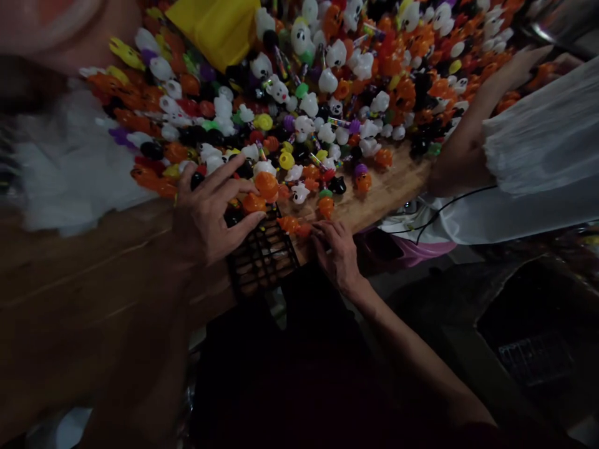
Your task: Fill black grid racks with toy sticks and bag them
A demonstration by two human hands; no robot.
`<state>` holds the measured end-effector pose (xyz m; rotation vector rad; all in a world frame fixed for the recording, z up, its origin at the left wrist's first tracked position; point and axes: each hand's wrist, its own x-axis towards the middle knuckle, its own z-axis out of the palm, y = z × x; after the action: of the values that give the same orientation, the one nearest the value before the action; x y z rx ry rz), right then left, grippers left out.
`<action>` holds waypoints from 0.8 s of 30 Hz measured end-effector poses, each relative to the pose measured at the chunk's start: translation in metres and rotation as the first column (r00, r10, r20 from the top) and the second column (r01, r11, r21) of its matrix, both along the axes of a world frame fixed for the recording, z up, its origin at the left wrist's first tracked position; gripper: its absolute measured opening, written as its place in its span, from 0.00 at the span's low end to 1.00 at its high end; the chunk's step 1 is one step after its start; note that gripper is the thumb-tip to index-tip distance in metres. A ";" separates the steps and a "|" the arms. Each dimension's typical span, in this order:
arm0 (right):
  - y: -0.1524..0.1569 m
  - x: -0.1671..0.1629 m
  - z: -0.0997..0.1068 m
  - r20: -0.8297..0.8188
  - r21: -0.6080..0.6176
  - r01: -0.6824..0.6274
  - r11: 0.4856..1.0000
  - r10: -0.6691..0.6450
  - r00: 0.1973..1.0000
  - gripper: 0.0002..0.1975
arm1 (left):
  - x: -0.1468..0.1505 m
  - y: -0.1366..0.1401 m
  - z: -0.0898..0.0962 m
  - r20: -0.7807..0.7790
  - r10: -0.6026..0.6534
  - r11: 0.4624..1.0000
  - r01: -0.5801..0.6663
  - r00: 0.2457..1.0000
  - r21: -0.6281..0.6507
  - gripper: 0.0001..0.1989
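Note:
A big heap of small plastic toys point(327, 81), mostly white ghosts, orange pumpkins and black pieces, covers a wooden table point(388, 187). My left hand point(210, 209) lies spread over orange toys point(262, 187) at the near edge of the heap, fingers apart, partly above a black gridded tray point(264, 255). To its right, my right hand point(337, 249) rests at the table edge, fingertips touching an orange toy point(294, 226) beside the tray.
Another person in white sleeves point(538, 143) reaches an arm point(472, 118) into the heap from the right. A yellow bag point(219, 28) lies at the top. White cloth point(70, 162) lies at the left, with dark floor below.

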<state>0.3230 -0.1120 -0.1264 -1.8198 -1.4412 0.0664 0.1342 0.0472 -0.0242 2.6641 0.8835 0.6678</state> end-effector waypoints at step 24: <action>0.157 0.045 0.092 0.353 -0.085 0.031 0.996 0.001 0.936 0.13 | 0.004 0.001 -0.013 0.065 -0.048 0.980 0.035 0.997 0.198 0.08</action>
<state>0.3679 0.0452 -0.0341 -1.9885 -1.6933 -0.2183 0.1383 0.0478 -0.0374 2.8033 0.7776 0.8749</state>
